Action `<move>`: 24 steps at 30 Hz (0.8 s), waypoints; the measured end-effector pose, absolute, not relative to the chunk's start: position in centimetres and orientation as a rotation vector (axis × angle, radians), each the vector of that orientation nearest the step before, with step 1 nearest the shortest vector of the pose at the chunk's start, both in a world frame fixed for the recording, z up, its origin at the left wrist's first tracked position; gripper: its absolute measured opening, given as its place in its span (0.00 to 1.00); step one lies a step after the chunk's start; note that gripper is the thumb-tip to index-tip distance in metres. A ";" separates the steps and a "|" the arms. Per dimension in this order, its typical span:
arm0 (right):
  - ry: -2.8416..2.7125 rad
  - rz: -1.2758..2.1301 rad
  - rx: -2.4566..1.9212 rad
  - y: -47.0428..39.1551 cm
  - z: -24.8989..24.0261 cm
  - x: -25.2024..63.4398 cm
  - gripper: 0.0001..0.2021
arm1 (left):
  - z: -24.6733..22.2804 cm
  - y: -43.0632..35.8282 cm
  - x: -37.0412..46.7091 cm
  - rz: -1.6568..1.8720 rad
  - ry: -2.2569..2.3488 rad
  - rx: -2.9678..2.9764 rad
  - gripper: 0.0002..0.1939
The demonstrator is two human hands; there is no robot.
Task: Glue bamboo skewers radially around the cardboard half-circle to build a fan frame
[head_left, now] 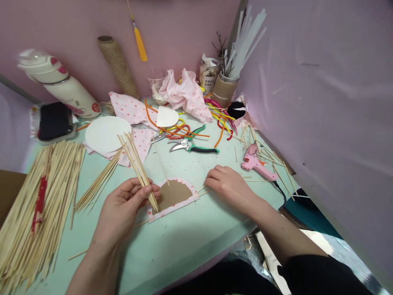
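My left hand (129, 200) is closed around a small bundle of thin bamboo sticks (138, 164), held tilted between thumb and fingers. Its lower tips reach over a half-round cardboard piece (173, 194) edged with pink dotted fabric. One single stick (161, 162) slants down onto that cardboard. To the right, my right hand (225, 184) rests low on the table with its fingers curled together. Short stick ends (202, 191) stick out from the cardboard's right side toward its fingertips. What those fingers hold, if anything, is hidden.
A large pile of sticks (46, 205) covers the left side. Pruning shears (193, 146), a white paper disc (107, 134), and crumpled fabric (187, 94) lie behind. At right sits a pink glue gun (258, 164) among scattered sticks. A bottle (67, 88) and a twine roll (118, 65) stand at the back.
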State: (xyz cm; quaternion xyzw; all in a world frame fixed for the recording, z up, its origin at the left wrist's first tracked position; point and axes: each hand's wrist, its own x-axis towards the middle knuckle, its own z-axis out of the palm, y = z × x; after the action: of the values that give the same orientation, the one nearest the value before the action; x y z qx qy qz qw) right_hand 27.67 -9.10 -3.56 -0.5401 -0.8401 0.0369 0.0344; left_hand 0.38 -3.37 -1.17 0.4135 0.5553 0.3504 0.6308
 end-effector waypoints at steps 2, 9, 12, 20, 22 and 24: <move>-2.568 0.131 -1.651 -9.2 -3.3 27.8 0.04 | -1.1 -3.4 0.4 0.802 1.277 0.946 0.18; -2.261 0.020 -1.562 -9.6 0.0 29.4 0.10 | -0.5 -3.6 1.1 0.738 1.206 0.897 0.16; -2.159 -0.038 -1.428 -9.3 1.0 29.1 0.11 | 0.0 -4.2 2.3 0.606 1.101 0.783 0.17; -2.370 -0.127 -0.857 -7.9 0.0 25.8 0.10 | 0.1 -5.8 4.7 0.274 0.851 0.659 0.20; -2.383 -0.161 -0.777 -7.7 -0.2 25.8 0.09 | -0.1 -6.0 4.6 0.247 0.848 0.650 0.20; -2.381 -0.208 -0.696 -7.6 -0.4 26.0 0.08 | -0.2 -6.0 4.4 0.226 0.853 0.639 0.21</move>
State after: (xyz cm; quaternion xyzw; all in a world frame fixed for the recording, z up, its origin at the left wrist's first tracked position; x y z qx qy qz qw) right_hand 25.97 -7.56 -0.37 -0.2649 -0.9060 -0.0791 0.3206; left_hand 4.44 -5.99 -0.21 0.3037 0.4056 0.1075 0.8554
